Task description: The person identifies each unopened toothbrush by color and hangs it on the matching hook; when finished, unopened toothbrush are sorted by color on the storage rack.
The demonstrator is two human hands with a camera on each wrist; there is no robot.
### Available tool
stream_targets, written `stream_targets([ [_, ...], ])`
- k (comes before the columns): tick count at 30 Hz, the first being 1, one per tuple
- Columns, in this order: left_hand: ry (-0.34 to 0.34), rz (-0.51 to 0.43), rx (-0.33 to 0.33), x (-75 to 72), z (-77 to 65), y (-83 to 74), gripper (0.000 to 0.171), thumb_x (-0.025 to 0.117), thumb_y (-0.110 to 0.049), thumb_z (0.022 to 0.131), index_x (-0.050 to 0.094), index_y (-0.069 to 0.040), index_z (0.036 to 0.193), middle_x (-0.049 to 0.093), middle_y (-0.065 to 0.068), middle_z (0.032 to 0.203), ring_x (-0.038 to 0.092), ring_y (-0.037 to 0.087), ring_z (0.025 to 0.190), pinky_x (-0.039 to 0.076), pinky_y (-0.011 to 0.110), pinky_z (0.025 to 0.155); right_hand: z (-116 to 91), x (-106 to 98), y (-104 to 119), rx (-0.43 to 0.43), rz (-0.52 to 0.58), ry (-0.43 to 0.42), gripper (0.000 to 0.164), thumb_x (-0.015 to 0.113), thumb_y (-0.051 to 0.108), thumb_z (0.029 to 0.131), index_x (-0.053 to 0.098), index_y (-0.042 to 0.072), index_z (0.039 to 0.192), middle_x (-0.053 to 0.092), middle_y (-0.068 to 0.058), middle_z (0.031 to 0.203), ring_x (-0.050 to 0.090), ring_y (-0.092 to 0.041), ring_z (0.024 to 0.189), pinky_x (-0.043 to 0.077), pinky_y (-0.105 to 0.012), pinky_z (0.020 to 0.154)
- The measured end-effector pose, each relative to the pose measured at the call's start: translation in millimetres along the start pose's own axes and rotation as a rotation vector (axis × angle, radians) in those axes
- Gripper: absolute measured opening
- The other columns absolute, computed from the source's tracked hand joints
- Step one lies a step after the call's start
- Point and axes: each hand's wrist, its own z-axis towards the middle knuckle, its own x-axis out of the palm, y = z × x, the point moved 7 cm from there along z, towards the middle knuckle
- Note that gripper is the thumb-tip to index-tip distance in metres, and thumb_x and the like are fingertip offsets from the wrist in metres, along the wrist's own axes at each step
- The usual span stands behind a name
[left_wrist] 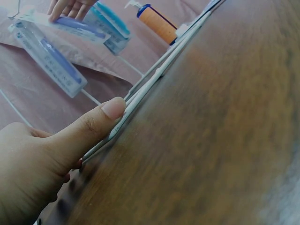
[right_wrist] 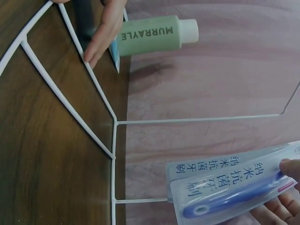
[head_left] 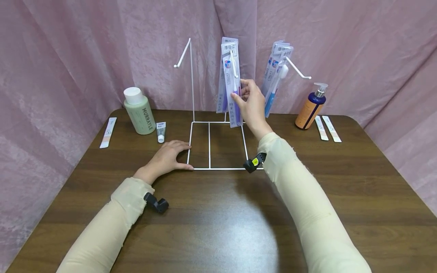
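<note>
Toothbrush pack (head_left: 233, 89) hanging upright, right hand (head_left: 252, 102) pinching it

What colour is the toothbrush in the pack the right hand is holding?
Purple, inside a clear pack pinched by the right hand; head view shows it best.

The green bottle (head_left: 139, 112) reads "MURAYLE" (vertically), and the toothbrush pack (right_wrist: 234, 185) carries "纳米抗菌牙刷".
</note>
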Motion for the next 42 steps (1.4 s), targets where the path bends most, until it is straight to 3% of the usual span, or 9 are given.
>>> stream_targets([
  [15,0.008,0.004,-0.003,-1.2,-2.7,-0.4,0.083,0.078,-0.056,0.069,0.058,-0.006,0.132,0.056,0.015,0.138,0.045,0.035,0.132,0.032,0.054,0.111,3,-5,0,-0.011,-0.058,0.101,0.050,0.072,0.018,0.087,0.055,0.008,0.133,0.068,-0.014,0.107,0.067,-0.025,0.096,0.054,-0.035,0.085],
  [24,0.005,0.005,-0.003,-4.7,-2.6,-0.3,0.083,0.078,-0.056,0.069,0.058,-0.006,0.132,0.056,0.016,0.138,0.045,0.035,0.132,0.032,0.055,0.111,-5,-28,7,-0.064,-0.129,0.143,0.050,0.073,0.019,0.086,0.056,0.008,0.131,0.069,-0.017,0.108,0.068,-0.028,0.096,0.052,-0.039,0.085],
  [32,0.001,0.006,0.001,-4.6,-3.6,0.1,0.082,0.079,-0.056,0.068,0.059,-0.006,0.131,0.056,0.016,0.137,0.046,0.036,0.131,0.033,0.055,0.110,-23,-53,4,-0.100,-0.219,0.234,0.050,0.072,0.021,0.086,0.055,0.009,0.132,0.069,-0.016,0.107,0.067,-0.028,0.093,0.051,-0.040,0.080],
  [38,0.008,-0.001,-0.002,-4.7,-3.9,1.7,0.084,0.078,-0.056,0.068,0.058,-0.005,0.132,0.055,0.016,0.138,0.045,0.036,0.132,0.032,0.054,0.111,-35,-71,2,-0.142,-0.277,0.273,0.049,0.074,0.020,0.085,0.057,0.005,0.129,0.068,-0.018,0.104,0.068,-0.031,0.091,0.051,-0.044,0.085],
  [42,0.007,-0.005,-0.005,-5.6,-3.9,2.1,0.084,0.079,-0.056,0.068,0.057,-0.005,0.132,0.055,0.016,0.138,0.044,0.036,0.133,0.032,0.054,0.112,-43,-82,-5,-0.123,-0.323,0.310,0.049,0.074,0.022,0.084,0.058,0.005,0.128,0.068,-0.017,0.104,0.068,-0.032,0.094,0.050,-0.046,0.086],
])
